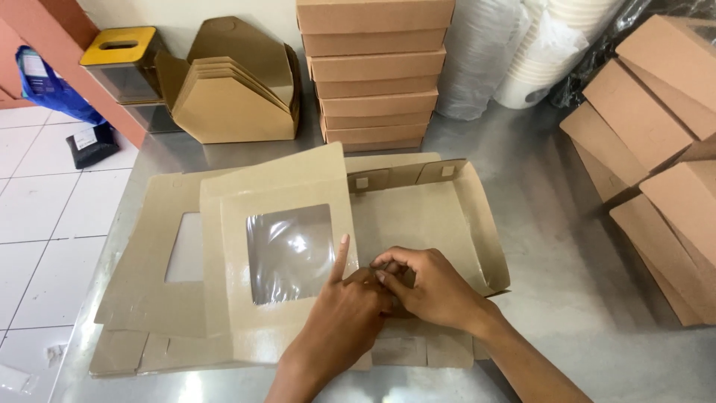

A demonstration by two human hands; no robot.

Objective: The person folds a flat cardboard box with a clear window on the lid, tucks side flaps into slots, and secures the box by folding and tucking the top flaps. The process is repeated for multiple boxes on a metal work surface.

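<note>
Both hands sit at the near edge of the desk [582, 298], pressed close together over a flat brown cardboard box blank [418, 224] that has a clear plastic window [289, 252] in its lid panel. Left hand [339, 317] lies on the lid beside the window, index finger stretched up along the panel's edge, the other fingers curled down onto the card. Right hand [432, 287] has its fingertips pinched on a small fold or tab of the box where lid meets tray; I cannot tell exactly which flap it grips, as the knuckles hide it. Under this blank lies a second windowed blank [160, 261], poking out toward the desk's left edge. Along the far edge stand a stack of finished boxes [373, 75], a bundle of folded brown cartons [231, 97], a yellow-topped container [119, 63] and white paper tubs in plastic wrap [537, 52]; more flat boxes [656, 149] lean along the right edge. To my eye the risk lies in the thin card: a hard pinch at the crease could tear the tab or fold it crooked, and the left finger, so close to the film, might dent or smudge the window. The loose blank underneath could also slide on the slick metal and carry the top one askew.
</note>
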